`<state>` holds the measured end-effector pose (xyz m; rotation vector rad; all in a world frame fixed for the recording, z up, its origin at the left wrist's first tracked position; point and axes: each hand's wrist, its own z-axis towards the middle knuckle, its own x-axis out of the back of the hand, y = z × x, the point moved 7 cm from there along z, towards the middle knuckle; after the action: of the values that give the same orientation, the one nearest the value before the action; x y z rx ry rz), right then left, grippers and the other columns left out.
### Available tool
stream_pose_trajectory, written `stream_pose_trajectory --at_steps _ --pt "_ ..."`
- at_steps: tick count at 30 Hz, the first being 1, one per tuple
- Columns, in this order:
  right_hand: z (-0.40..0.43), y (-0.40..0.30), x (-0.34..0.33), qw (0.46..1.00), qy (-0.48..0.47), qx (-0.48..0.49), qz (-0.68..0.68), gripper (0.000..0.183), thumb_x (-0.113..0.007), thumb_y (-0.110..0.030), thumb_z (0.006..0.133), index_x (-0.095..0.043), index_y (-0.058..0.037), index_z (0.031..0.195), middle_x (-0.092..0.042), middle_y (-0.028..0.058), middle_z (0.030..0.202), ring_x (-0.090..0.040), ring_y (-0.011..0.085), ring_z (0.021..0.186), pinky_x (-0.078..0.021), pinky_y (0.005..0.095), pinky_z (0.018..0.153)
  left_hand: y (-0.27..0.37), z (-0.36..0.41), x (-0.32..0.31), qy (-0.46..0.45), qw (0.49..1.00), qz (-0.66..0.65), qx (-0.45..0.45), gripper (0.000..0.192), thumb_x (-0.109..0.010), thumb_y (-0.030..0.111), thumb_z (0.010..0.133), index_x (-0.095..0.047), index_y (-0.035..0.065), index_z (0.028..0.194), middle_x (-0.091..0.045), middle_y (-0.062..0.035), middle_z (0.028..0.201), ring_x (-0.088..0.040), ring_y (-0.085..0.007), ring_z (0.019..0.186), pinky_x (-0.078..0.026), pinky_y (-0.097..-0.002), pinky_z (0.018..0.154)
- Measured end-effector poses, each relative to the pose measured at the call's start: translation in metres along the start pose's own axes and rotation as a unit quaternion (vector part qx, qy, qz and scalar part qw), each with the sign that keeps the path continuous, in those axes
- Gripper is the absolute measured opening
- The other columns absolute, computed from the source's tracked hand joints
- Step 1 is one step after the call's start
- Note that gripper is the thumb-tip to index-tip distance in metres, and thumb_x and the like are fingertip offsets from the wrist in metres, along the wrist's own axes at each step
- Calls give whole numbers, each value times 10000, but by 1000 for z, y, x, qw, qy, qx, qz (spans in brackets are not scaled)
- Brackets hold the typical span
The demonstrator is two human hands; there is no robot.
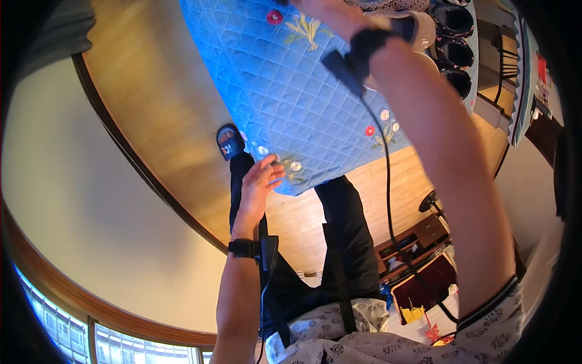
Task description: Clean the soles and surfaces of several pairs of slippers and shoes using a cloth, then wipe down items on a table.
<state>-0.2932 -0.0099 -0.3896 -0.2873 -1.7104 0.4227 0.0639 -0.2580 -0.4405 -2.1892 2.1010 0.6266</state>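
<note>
My left hand [263, 178] is over the near left corner of a blue quilted cover [313, 104] with embroidered flowers, its fingers apart and nothing in them. Across the cover reaches my right arm; my right hand [334, 16] is at the top edge of the picture, partly cut off, and its fingertips are by a dark thing that I cannot make out. To the right of that hand, partly behind the forearm, lie a beige knitted hat [423, 32] and rows of dark rounded items [454, 52] with openings. Both wrists wear black straps with cabled devices.
My slippered foot [230, 142] is beside the cover's left side on the wooden floor [150, 104]. A pale wall [113, 195] curves along the left. At the lower right are a brown wooden shelf unit [420, 236], a dark red cushion-like item [427, 282] and a small black fan [427, 201].
</note>
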Motion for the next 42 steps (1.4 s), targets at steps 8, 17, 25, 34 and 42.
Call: stream_pose_trajectory --at_steps 8,17,25,34,42 --pt "-278 -65 -76 990 25 -33 135 410 -666 -63 775 -690 -154 1174 -574 147 1312 -584 387 1163 -489 459 948 30 22 -51 68 976 -205 -27 482 -469 416 1034 -516 105 1400 -604 -97 1308 -556 -238 1209 -456 -433 1004" --pt "-403 -96 -63 935 -147 -173 274 355 -734 -96 778 -693 -132 1129 -645 122 1061 -636 350 1014 -528 434 858 -43 -34 -41 174 983 -38 50 559 -676 -44 826 -508 2 1357 -647 -107 1067 -658 -202 918 -557 -304 743" --pt "-263 -43 39 978 35 88 186 842 -912 -354 572 -596 -155 1327 -564 129 1319 -557 338 1214 -433 531 1005 138 -19 -109 -49 989 -49 -132 429 -471 -21 949 -508 40 1373 -610 -175 1262 -625 -297 1165 -536 -399 999" --pt "-171 -6 60 967 162 141 139 195 -675 -107 839 -673 -68 1030 -646 165 1006 -629 352 980 -519 436 836 247 55 -83 -168 911 238 -292 491 -662 74 921 -536 72 1396 -415 -133 1507 -479 -271 1337 -447 -393 1089" --pt "-198 -11 -34 990 57 109 -68 302 -623 -211 854 -674 -70 1116 -654 142 1081 -631 316 1062 -528 445 854 168 37 -148 208 501 695 -472 692 -773 75 757 -553 174 1406 -421 -120 1460 -476 -334 1299 -423 -443 1082"
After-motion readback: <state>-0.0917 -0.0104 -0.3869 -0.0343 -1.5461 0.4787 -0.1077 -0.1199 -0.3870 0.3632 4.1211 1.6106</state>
